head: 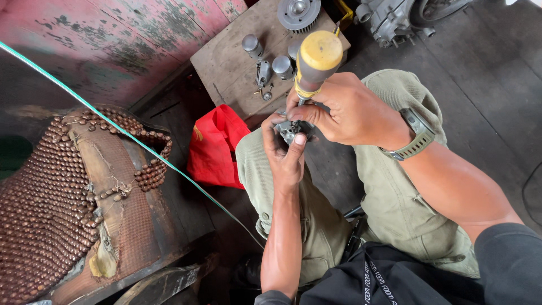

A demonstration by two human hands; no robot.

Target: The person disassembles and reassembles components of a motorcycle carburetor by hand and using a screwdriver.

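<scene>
— Hands, what have they got?
— My left hand (285,149) grips a small metal part (292,130) at the knee; my right hand (344,110) wraps a yellow-capped screwdriver (315,62) standing on it.
— Surroundings?
— Wooden counter (226,62) at twelve o'clock, red bag (214,147) at nine.

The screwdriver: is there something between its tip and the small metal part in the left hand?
Nothing visible. The right hand holds the yellow-handled screwdriver upright, its tip down on the small metal part gripped by the left hand; fingers hide the contact itself.
</scene>
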